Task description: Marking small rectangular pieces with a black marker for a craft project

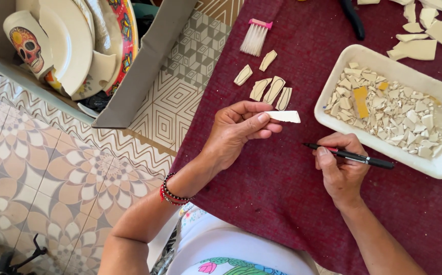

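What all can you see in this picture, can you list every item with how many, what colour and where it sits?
Cloth: one, dark red, covering the table.
Tray: one, white, at right, holding many cream shards.
Yellow piece: one, among the tray's shards.
Outlined shards: five, cream with dark outlines, on the cloth above the left hand.
Brush: one, pink handle, white bristles, top centre.
Loose shards: several, cream, top right.
Cardboard box: one, grey, top left, holding broken plates.
Skull mug: one, white with a painted skull, in the box.
Floor tiles: patterned, at left.
Bracelets: red and dark beads, left wrist.
Left hand: pinching a white shard.
Right hand: holding a black pen.
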